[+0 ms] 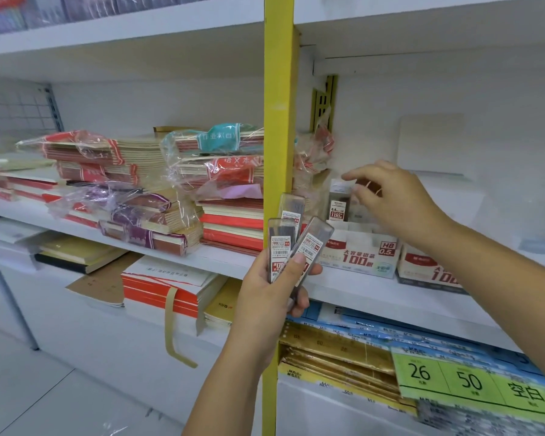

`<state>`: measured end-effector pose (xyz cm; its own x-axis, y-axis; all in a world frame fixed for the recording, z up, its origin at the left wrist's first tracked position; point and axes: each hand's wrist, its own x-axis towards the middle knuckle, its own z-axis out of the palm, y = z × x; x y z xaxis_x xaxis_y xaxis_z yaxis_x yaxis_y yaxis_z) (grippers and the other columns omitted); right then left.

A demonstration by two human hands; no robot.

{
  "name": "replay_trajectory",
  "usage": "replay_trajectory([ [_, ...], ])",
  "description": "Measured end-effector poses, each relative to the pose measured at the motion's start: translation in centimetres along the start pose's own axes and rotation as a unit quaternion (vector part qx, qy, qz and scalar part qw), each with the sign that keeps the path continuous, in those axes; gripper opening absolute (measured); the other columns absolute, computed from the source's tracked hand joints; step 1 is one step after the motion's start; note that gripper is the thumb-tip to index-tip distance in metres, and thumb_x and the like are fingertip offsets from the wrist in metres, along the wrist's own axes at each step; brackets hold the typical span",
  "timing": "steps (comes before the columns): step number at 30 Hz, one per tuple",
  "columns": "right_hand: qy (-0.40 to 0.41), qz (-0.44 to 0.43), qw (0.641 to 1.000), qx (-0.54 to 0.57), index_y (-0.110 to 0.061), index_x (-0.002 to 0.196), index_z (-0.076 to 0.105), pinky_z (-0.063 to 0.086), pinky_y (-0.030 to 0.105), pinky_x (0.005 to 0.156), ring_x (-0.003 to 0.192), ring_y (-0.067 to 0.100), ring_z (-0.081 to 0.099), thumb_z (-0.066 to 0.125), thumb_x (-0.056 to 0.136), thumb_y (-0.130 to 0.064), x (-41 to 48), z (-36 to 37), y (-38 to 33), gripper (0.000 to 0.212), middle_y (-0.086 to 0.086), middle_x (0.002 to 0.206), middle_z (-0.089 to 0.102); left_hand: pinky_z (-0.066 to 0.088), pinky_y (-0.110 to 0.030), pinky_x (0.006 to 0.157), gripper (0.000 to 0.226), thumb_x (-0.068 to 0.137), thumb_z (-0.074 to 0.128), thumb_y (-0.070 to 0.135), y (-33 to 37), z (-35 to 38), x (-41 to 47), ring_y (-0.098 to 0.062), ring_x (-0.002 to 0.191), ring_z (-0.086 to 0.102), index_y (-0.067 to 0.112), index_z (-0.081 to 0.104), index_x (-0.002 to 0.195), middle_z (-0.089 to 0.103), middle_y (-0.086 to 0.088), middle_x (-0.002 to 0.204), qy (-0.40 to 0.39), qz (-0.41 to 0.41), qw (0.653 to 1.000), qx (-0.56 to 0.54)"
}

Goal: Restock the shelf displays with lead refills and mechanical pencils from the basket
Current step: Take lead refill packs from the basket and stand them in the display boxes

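My left hand (272, 289) grips a fan of three clear lead refill cases (282, 243) with white and red labels, in front of the yellow post. My right hand (397, 199) reaches over a white and red display box (361, 253) marked HB 0.5 on the middle shelf. Its thumb and fingers pinch a dark lead refill case (366, 183), mostly hidden by the fingers. Another refill case (338, 204) stands upright in the box, just left of my right fingertips. A second display box (422, 267) sits to the right, partly under my forearm. No basket or mechanical pencils are in view.
A yellow upright post (277, 105) divides the shelving. Left of it lie stacks of wrapped notebooks (120, 180). Below the boxes are blue and gold paper packs (337, 350) and a green price sign (469, 383). A white panel (431, 143) leans on the back wall.
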<state>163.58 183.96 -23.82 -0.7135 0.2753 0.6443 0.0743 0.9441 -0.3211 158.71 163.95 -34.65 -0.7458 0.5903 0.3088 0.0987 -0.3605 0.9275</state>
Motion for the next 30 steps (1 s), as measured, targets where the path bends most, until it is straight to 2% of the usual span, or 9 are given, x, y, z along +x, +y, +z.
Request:
replay_trajectory([
  [2,-0.025,0.016,0.99,0.134,-0.042,0.106,0.064,0.043,0.01,0.067,0.081,-0.001,0.062,0.056,0.094,-0.03,-2.5,-0.8,-1.5,0.019,-0.02,0.087,0.065,0.045,-0.019,0.049,0.034,0.082,0.064,0.055,0.1,0.3,-0.1,-0.007,0.055,0.055,0.043,0.066,0.114,0.078,-0.002,0.102,-0.011,0.0,1.0,-0.002],
  [4,-0.083,0.031,0.964,0.252,-0.046,0.104,0.063,0.055,0.02,0.069,0.08,0.004,0.065,0.065,0.087,-0.033,-4.8,-1.0,-2.6,0.021,-0.015,0.089,0.069,0.044,-0.019,0.048,0.034,0.083,0.066,0.053,0.1,0.8,-0.3,-0.007,0.054,0.055,0.039,0.066,0.115,0.078,-0.003,0.102,-0.024,-0.003,1.0,-0.008],
  [8,-0.091,0.039,0.95,0.296,-0.042,0.109,0.064,0.058,0.042,0.079,0.089,0.029,0.063,0.073,0.083,-0.014,-7.4,-0.7,-3.1,0.04,0.007,0.095,0.067,0.046,-0.021,0.05,0.035,0.087,0.069,0.048,0.1,1.7,-0.7,-0.009,0.059,0.057,0.036,0.065,0.12,0.077,-0.005,0.107,-0.049,-0.019,0.998,-0.022],
  [11,-0.032,0.09,0.935,0.341,-0.03,0.1,0.067,0.056,0.022,0.059,0.077,0.018,0.069,0.072,0.083,-0.007,-8.3,-1.2,-2.0,0.029,0.005,0.087,0.069,0.046,-0.022,0.051,0.031,0.09,0.069,0.032,-0.1,1.9,-1.1,-0.011,0.063,0.058,0.033,0.065,0.12,0.074,-0.009,0.112,-0.06,-0.03,0.996,-0.06],
  [13,-0.012,0.139,0.915,0.378,-0.02,0.096,0.062,0.055,0.02,0.058,0.073,0.018,0.072,0.071,0.084,-0.004,-8.9,-1.8,-1.1,0.022,0.005,0.084,0.072,0.046,-0.022,0.05,0.026,0.095,0.064,0.023,-0.2,2.0,-1.3,-0.01,0.061,0.056,0.034,0.065,0.118,0.075,-0.006,0.109,-0.032,-0.023,0.997,-0.06],
  [17,-0.043,0.164,0.915,0.366,-0.012,0.094,0.057,0.056,0.022,0.057,0.064,0.021,0.071,0.067,0.086,-0.001,-10.1,-2.0,-0.5,0.017,0.006,0.082,0.073,0.044,-0.02,0.049,0.02,0.099,0.06,0.02,-0.3,1.7,-1.2,-0.008,0.057,0.053,0.029,0.065,0.117,0.076,-0.002,0.094,0.016,-0.002,0.999,-0.033],
  [20,-0.076,0.146,0.929,0.331,-0.019,0.098,0.061,0.058,0.028,0.062,0.067,0.019,0.072,0.067,0.086,-0.003,-10.6,-1.9,-0.9,0.021,0.003,0.078,0.072,0.04,-0.02,0.046,0.013,0.098,0.062,0.024,-0.3,1.8,-1.1,-0.008,0.052,0.047,0.031,0.069,0.107,0.067,0.0,0.074,0.036,0.0,0.999,-0.027],
  [25,-0.144,0.096,0.956,0.237,-0.035,0.098,0.065,0.058,0.03,0.073,0.075,0.007,0.068,0.074,0.082,-0.015,-10.7,-1.6,-1.7,0.027,-0.01,0.085,0.071,0.036,-0.019,0.044,0.017,0.099,0.062,0.023,-0.2,1.6,-0.8,-0.007,0.049,0.04,0.021,0.065,0.116,0.068,0.001,0.079,0.052,0.009,0.998,-0.03],
  [30,-0.192,0.071,0.94,0.272,-0.045,0.126,0.048,0.058,0.036,0.079,0.078,0.012,0.066,0.072,0.082,-0.003,-9.3,-1.0,-2.9,0.065,-0.004,0.093,0.063,0.035,-0.02,0.044,0.01,0.099,0.062,0.024,0.0,1.8,-0.4,-0.009,0.049,0.039,0.031,0.068,0.1,0.061,-0.004,0.078,0.029,0.01,0.999,-0.02],
])
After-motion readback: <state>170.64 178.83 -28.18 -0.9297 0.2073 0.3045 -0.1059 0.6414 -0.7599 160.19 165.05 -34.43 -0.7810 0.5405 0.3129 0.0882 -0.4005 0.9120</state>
